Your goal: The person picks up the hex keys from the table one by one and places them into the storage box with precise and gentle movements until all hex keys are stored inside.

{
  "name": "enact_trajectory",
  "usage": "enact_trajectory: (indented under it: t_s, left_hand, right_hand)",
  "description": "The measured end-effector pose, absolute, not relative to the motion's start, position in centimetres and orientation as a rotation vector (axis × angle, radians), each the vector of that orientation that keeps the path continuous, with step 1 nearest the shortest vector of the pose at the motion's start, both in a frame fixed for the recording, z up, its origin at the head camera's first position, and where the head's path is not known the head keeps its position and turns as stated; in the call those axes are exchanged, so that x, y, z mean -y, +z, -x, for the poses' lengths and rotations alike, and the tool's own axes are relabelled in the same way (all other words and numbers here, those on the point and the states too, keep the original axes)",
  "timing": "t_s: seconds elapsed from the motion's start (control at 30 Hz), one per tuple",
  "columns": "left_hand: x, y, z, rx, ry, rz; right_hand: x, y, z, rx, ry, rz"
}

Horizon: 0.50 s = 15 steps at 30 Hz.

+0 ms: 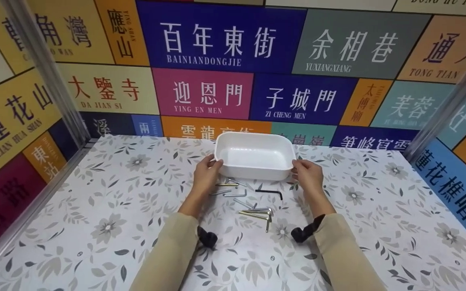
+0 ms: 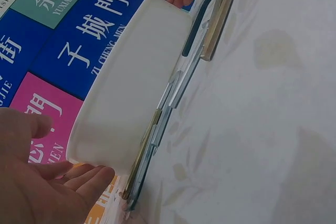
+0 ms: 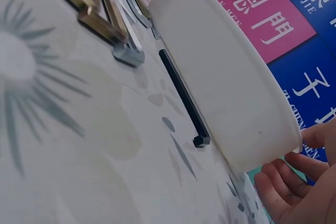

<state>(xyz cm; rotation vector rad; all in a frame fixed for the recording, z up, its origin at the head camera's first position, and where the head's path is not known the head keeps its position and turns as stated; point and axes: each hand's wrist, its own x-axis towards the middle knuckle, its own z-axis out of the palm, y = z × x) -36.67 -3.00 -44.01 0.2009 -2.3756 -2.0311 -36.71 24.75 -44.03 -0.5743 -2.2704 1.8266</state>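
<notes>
Both hands are gripping the white tray (image 1: 254, 155) at its short ends, left hand (image 1: 206, 174) and right hand (image 1: 308, 174) each curling fingers round the rim. The tray is sitting on the bench (image 1: 95, 226), with hex keys (image 1: 253, 202) lying just in front of the tray.

Beige long sleeves (image 1: 168, 254), bare hands (image 1: 205, 174); blk wrist-cam mounts (image 1: 208, 237).

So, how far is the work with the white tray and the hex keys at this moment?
Done: the white rectangular plastic tray stands behind the scattered metal hex keys. In hand: the left hand and right hand each hold one end of it. Left: the tray shows nothing inside; every key, also the black hex key, lies on the floral table.
</notes>
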Motion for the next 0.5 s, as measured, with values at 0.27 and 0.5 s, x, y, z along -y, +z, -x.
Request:
enact_trajectory:
  t_s: [0.27, 0.5]
  left_hand:
    - [3.3, -44.0, 36.5, 2.371, -2.011, -0.138]
    - [4.9, -43.6, 35.9, 2.52, -1.745, -0.177]
  right_hand:
    - [-24.8, -44.4, 37.3, 2.119, 2.11, 0.568]
    - [-24.9, -44.3, 37.3, 2.018, 2.225, 0.582]
